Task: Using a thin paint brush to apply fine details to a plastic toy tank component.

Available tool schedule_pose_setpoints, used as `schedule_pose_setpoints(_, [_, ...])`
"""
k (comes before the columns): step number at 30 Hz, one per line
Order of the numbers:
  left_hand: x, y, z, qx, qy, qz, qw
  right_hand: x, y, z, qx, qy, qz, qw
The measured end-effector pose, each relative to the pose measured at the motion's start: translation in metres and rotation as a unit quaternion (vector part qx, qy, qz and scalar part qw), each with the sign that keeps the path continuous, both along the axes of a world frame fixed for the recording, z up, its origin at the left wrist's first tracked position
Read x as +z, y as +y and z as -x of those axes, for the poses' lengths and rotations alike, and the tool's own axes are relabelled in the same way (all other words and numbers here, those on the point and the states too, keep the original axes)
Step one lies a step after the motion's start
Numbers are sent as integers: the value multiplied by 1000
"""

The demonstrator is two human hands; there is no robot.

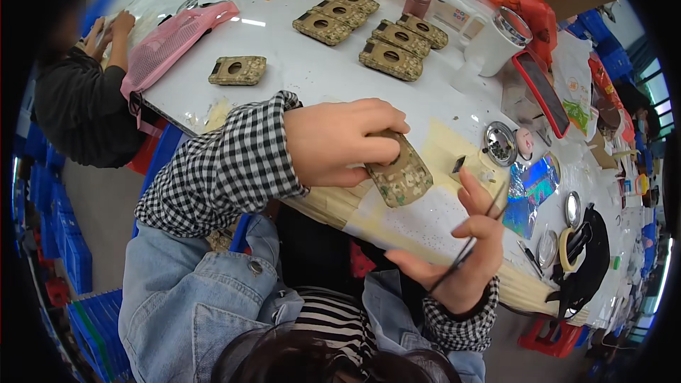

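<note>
My left hand (pixel 340 138) grips a camouflage toy tank hull (pixel 403 181), with its thumb and fingers near the round opening on top. The hull is tilted above the table's near edge. To the right of it, my right hand (pixel 472 259) holds dark, slim tweezers (pixel 464 252) across the fingers. Its thumb and index finger are spread, and the tweezers' tips point up and away. Just beyond that hand lies a small dark square piece (pixel 459 164) on yellowish paper. A round metal dish (pixel 501 143) with small dark parts sits farther right.
Several camouflage hulls (pixel 391 59) stand in groups at the far middle, and one hull (pixel 237 70) sits apart at left. A white mug (pixel 493 46), red-cased phone (pixel 540 96), holographic pouch (pixel 530 188) and tape roll (pixel 569 248) occupy the right. Another person (pixel 85 99) works at far left beside a pink mesh bag (pixel 174 42).
</note>
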State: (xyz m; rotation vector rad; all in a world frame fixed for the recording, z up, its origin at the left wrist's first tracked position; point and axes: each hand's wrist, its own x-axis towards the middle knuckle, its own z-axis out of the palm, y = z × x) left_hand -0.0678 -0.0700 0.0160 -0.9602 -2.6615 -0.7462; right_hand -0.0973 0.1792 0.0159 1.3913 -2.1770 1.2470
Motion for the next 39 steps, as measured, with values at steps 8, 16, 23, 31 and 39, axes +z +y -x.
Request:
schedule_pose_setpoints(8, [18, 26, -3, 44, 100, -27, 994, -5, -13, 2, -57, 37, 24, 997])
schedule_pose_setpoints(16, [-30, 76, -14, -55, -304, -705, 639, 0, -5, 7, -29, -6, 62, 998])
schedule_pose_setpoints(23, [-5, 65, 0, 20, -358, -696, 621, -2, 33, 30, -32, -16, 112, 993])
schedule_pose_setpoints(31, [-1, 53, 92, -27, -388, -696, 603, 13, 34, 74, -198, 100, -14, 975])
schedule_pose_setpoints(39, [-34, 55, 87, 26, -465, -696, 547, -14, 45, 88, -166, 85, -34, 982])
